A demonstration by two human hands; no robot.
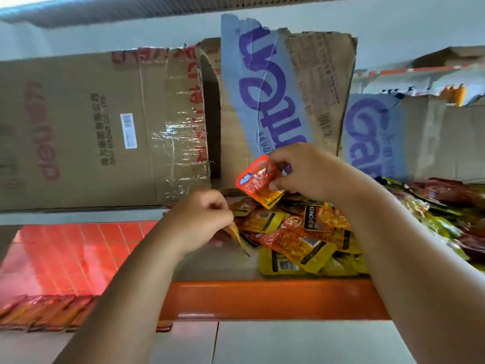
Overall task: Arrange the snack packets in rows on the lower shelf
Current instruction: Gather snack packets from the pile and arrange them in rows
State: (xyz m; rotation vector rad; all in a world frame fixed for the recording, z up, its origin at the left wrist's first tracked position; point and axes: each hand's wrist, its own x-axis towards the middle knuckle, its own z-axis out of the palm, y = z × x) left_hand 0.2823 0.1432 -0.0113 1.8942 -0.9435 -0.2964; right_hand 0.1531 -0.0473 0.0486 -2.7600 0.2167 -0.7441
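Orange packets (44, 313) are lying in one row below, while a jumbled heap (301, 237) is awaiting sorting. Right hand (309, 174) is pinching a red packet (258, 177), left hand (202, 219) a yellow packet (236, 233).

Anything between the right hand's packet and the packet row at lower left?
Yes: the left hand, pinching a yellow packet, and its forearm cross the line from the orange-red foil packet in the right hand to the red packet row.

L grip (202, 219) curled low, pinching yellow packet (235, 233); R grip (309, 172) higher, pinching orange packet (258, 181).
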